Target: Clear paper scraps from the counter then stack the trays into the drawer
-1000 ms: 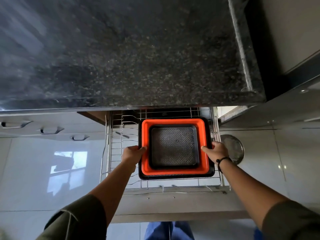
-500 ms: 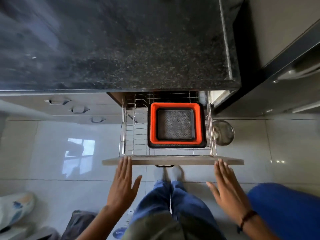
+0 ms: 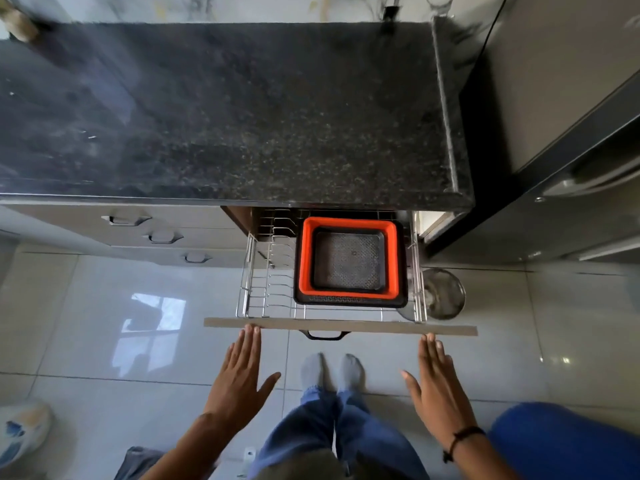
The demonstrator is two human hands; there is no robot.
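Against the drawer front, both hands' flat, spread fingers press; stacked trays lie level inside.

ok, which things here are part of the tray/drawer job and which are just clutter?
Job:
- orange tray nested with dark trays
- wire drawer, open
- drawer front, both hands flat at it: left hand, right hand
- counter

Lying about:
- round metal lid on the floor
- blue object
- closed drawers
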